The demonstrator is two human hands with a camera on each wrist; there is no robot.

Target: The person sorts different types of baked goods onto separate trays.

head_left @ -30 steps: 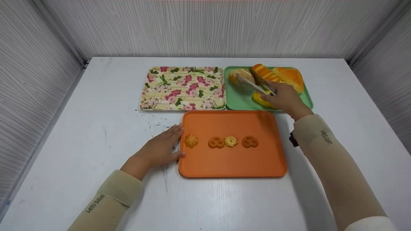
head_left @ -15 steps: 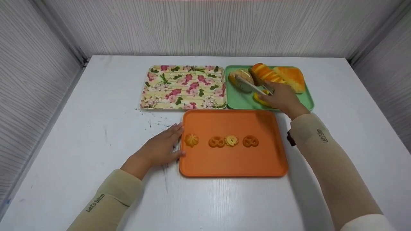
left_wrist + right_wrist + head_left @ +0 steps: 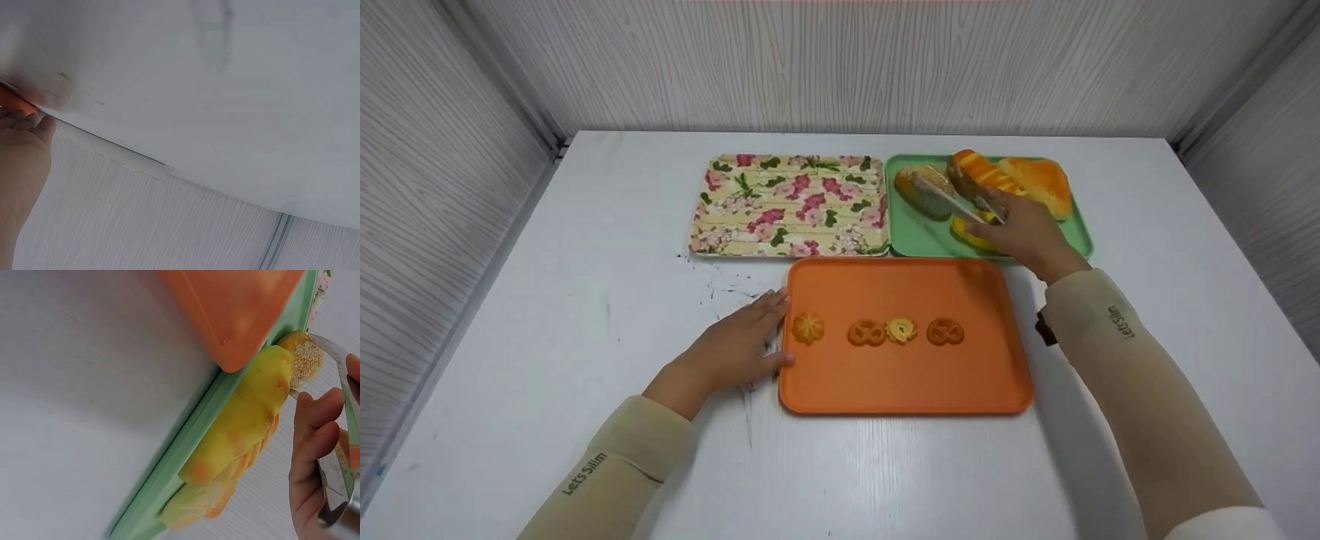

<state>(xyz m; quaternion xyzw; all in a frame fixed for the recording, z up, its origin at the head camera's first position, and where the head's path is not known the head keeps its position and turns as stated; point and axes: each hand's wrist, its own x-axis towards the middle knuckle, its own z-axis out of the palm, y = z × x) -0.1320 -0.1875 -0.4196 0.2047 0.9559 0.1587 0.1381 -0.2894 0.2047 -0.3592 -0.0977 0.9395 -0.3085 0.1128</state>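
In the head view my right hand (image 3: 1027, 229) grips metal tongs (image 3: 949, 201) over the green tray (image 3: 911, 234). The tong tips are at a sesame-topped bun (image 3: 924, 193), one arm along its top and the other by its right side. The right wrist view also shows the tongs (image 3: 339, 354) reaching to the sesame bun (image 3: 306, 359); whether they squeeze it is unclear. Against the left rim of the orange tray (image 3: 900, 386) rests my left hand (image 3: 735, 346), fingers extended and thumb at the edge. Only part of this hand (image 3: 22, 163) shows in the left wrist view.
The green tray also bears a yellow bread (image 3: 971, 234), a scored loaf (image 3: 984, 172) and a square bread (image 3: 1046, 187). A floral tray (image 3: 787, 206) adjoins it. Along the orange tray lie a flower-shaped cookie (image 3: 808, 328), pretzel cookies (image 3: 866, 332) and a round cookie (image 3: 900, 330).
The sesame bun has tipped between the tongs, showing more of its brown side. My right hand has shifted only slightly, and the left hand has stayed at the orange tray's rim.
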